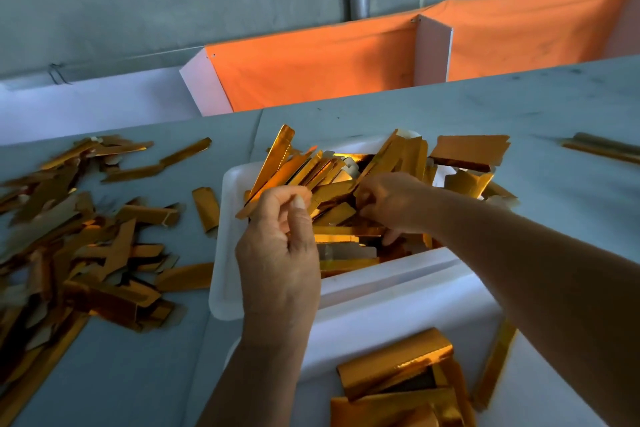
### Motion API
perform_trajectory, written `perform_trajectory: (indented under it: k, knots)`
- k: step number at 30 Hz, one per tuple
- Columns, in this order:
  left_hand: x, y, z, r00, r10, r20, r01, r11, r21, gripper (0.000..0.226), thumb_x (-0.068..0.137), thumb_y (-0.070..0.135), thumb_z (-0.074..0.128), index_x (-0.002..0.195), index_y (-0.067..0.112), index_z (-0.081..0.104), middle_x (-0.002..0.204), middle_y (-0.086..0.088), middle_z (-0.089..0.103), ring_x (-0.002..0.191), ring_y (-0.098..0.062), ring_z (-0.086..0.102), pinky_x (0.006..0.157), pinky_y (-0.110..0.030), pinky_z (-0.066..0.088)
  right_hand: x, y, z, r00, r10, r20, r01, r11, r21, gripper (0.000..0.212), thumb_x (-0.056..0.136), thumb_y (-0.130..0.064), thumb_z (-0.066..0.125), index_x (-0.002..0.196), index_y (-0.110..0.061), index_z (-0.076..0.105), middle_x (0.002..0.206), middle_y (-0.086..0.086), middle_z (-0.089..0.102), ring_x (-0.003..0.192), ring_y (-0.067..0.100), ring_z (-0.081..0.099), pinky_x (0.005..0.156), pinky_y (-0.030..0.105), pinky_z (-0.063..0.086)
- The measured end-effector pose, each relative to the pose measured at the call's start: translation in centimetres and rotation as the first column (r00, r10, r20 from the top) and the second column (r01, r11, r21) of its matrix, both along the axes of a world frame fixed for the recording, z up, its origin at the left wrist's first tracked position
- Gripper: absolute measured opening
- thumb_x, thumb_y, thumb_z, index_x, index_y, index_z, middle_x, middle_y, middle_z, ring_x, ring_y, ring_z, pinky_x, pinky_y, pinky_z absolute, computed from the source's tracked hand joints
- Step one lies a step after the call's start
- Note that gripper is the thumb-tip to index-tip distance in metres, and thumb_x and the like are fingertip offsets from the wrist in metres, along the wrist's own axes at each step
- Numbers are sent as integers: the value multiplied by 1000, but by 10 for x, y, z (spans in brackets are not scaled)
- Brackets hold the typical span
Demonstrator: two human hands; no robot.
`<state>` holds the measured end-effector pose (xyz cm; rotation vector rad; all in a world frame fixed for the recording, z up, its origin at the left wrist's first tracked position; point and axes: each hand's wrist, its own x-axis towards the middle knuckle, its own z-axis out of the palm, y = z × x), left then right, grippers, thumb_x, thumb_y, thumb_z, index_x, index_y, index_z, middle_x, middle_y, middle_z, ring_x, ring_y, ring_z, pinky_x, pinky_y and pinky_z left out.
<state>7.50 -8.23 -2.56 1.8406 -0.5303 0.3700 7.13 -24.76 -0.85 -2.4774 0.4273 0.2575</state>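
My left hand [280, 246] pinches one gold strip [273, 163] between thumb and fingertips and tilts it up over the white tray [228, 218], clear of the rest. My right hand [391, 201] digs curled fingers into the heap of strips [346, 232] in the tray, likely after the next one; whether it has caught any, I cannot tell. The loose pile [86, 246] lies to the left on the table [519, 107], I'd say within easy reach for dropping.

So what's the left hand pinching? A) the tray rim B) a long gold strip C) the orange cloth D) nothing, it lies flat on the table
B: the left hand pinches a long gold strip between thumb and fingers, and the strip slants up over the white tray. The right hand curls its fingers into the gold pieces in the tray.
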Motion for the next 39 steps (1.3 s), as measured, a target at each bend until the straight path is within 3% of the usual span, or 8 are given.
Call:
perform_trajectory:
  k: [9,17,20,26,29,32,37,39]
  knots:
    - [0,0,-3,999,-25,-22,27,991,133,19,94,11,49,103,16,66,99,7,68,93,3,61,75,2,42,12,16,-29,966,259,22,-197,784,-589,43,92,-17,61,133,-20,49,114,5,63,101,22,60,72,30,44]
    - [-2,0,0,999,-29,-20,31,992,124,20,95,12,48,103,15,66,101,6,70,98,-7,64,86,-20,52,8,6,-21,953,243,181,-94,805,-585,40,90,-24,63,128,-26,51,110,5,64,95,20,59,65,28,44]
    - [-4,0,3,999,-29,31,26,994,102,19,94,8,49,101,12,66,99,6,70,95,-4,64,83,-13,50,3,5,-18,936,261,236,-79,809,-583,31,94,-17,57,121,-31,52,102,5,64,84,21,58,61,28,44]
    - [-5,1,5,990,-8,144,5,1000,21,18,92,3,49,95,10,66,91,6,70,90,-4,66,79,-14,51,-4,-1,-7,879,167,447,4,934,-358,21,91,-8,59,107,-22,59,87,6,66,74,23,64,67,34,55]
    - [-4,2,5,983,35,180,-30,999,-32,18,93,2,48,95,10,64,91,6,68,90,-6,65,79,-13,49,-12,-7,4,855,-102,509,53,993,110,7,90,-7,63,95,-12,63,78,7,69,58,11,67,48,23,53]
    - [-1,2,4,982,49,183,-37,997,-68,17,94,1,49,100,11,62,97,2,67,93,-6,64,80,-15,50,-22,-16,16,730,-407,549,98,858,505,12,90,-7,63,82,-15,58,74,5,70,59,10,70,46,20,50]
    - [-1,-1,3,994,-5,111,-12,988,154,25,94,26,47,111,20,64,111,5,60,101,-7,57,84,-22,50,-32,-32,23,585,-465,664,479,859,180,6,90,-20,56,86,-23,52,77,-3,66,62,15,68,51,27,51]
    - [-3,-3,3,995,-46,90,20,963,267,35,92,37,44,116,22,64,120,6,58,108,-5,52,90,-18,46,-35,-35,22,553,-536,637,478,831,285,4,90,-16,54,88,-19,54,85,4,67,72,21,70,58,34,57]
